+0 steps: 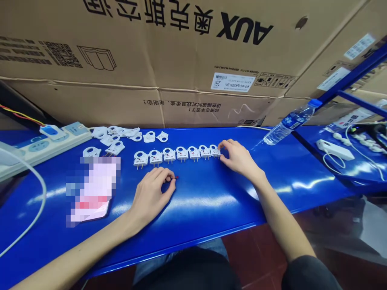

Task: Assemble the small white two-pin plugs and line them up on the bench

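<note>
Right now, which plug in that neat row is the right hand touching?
The row's rightmost plug: the right hand's fingertips rest on it; the other six stand untouched.

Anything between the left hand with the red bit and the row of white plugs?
Nothing visible. The left hand pinches a small red piece just below the row of white plugs; only bare blue table lies between. The right hand touches the row's right end.

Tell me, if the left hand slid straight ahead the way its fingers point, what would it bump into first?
Probably the row of white plugs. The left hand points up and a bit right across the blue table, pinching a tiny red-tipped thing. Only bare table shows between them, though depth is hard to judge.
</note>
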`<state>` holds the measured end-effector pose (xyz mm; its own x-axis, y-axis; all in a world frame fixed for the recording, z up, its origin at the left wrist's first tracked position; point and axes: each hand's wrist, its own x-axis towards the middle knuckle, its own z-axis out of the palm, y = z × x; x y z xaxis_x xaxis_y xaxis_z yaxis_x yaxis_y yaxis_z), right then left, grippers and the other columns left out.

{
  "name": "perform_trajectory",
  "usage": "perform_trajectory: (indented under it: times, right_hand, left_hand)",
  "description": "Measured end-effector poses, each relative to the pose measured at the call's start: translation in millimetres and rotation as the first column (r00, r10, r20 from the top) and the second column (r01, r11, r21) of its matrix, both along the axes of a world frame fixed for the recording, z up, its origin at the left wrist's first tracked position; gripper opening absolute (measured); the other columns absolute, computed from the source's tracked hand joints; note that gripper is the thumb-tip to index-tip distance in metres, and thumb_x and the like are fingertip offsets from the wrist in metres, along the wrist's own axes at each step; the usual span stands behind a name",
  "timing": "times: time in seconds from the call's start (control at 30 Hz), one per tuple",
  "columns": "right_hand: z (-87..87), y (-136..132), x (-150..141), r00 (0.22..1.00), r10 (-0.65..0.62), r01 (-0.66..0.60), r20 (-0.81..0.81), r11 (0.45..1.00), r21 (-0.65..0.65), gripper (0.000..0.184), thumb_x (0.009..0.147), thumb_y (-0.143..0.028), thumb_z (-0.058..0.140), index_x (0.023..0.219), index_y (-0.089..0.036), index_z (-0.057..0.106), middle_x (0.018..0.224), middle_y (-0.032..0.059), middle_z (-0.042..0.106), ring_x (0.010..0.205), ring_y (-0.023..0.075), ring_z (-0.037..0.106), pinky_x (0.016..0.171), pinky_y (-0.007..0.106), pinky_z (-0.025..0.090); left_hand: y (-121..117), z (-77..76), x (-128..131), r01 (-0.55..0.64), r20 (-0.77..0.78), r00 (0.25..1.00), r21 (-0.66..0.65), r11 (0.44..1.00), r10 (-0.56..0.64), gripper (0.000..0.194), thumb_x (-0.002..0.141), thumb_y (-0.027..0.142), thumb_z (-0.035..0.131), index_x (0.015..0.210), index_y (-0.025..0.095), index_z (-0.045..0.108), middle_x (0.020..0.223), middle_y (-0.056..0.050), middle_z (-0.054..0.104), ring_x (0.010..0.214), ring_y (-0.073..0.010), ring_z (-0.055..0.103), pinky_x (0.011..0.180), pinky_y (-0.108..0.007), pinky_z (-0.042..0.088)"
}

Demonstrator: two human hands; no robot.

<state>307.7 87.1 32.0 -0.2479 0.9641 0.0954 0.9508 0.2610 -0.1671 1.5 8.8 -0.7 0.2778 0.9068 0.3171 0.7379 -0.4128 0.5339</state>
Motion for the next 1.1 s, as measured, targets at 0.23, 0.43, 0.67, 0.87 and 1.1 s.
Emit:
perform_trajectory:
  times: [0.23,0.43,0.67,0.87,1.1]
  right_hand:
    - [-1.9,-8,-19,0.988,0.154,-0.151,-0.015,0.983,0.104,0.027,0.095,-0.026,0.060,0.121,-0.024,0.066,0.131,0.0098,0.064,0.115,0.0313,0.057,0.090,0.043,0.048]
    - [-10.9,-11,-28,0.982,0.186,-0.186,0.016,0.973,0.139,0.016,0.094,-0.023,0.061,0.110,-0.021,0.066,0.131,0.0118,0.065,0.115,0.0326,0.057,0.090,0.047,0.049]
    - [-6.8,-15,-38,0.964,0.254,-0.219,-0.085,0.930,0.296,0.013,0.094,-0.020,0.061,0.105,-0.022,0.066,0.131,0.0105,0.066,0.119,0.0307,0.058,0.095,0.047,0.048]
    - [-4.1,-28,-58,0.845,0.532,-0.460,-0.057,0.776,0.432,0.012,0.095,-0.018,0.060,0.104,-0.022,0.068,0.127,0.0070,0.071,0.117,0.0258,0.060,0.102,0.045,0.046]
    - [-11.6,-39,-72,0.751,0.659,-0.585,0.043,0.633,0.507,0.015,0.097,-0.020,0.061,0.107,-0.023,0.072,0.120,0.0048,0.075,0.114,0.0231,0.062,0.101,0.042,0.049]
  left_hand:
    - [1,-0.3,1,-0.014,-0.018,1.000,-0.008,1.000,0.014,0.015,0.096,0.028,0.050,0.091,0.022,0.063,0.085,-0.002,0.066,0.083,-0.0203,0.062,0.080,-0.037,0.049]
    - [0,-1.6,0,-0.005,0.014,1.000,0.015,1.000,0.005,0.013,0.097,0.027,0.052,0.092,0.022,0.063,0.089,-0.003,0.067,0.084,-0.0202,0.063,0.078,-0.035,0.050]
    - [0,-1.0,1,0.026,0.083,0.996,0.073,0.997,-0.032,0.012,0.099,0.026,0.052,0.099,0.022,0.064,0.088,-0.002,0.065,0.081,-0.0176,0.062,0.077,-0.034,0.050]
    - [-2,-0.6,1,0.030,0.127,0.991,0.125,0.992,-0.046,0.013,0.101,0.026,0.054,0.109,0.021,0.063,0.085,0.000,0.060,0.078,-0.0156,0.059,0.075,-0.031,0.049]
    - [-3,-0.6,0,0.047,0.113,0.991,0.156,0.987,-0.065,0.015,0.101,0.027,0.055,0.113,0.021,0.062,0.084,0.001,0.059,0.077,-0.0152,0.059,0.075,-0.030,0.050]
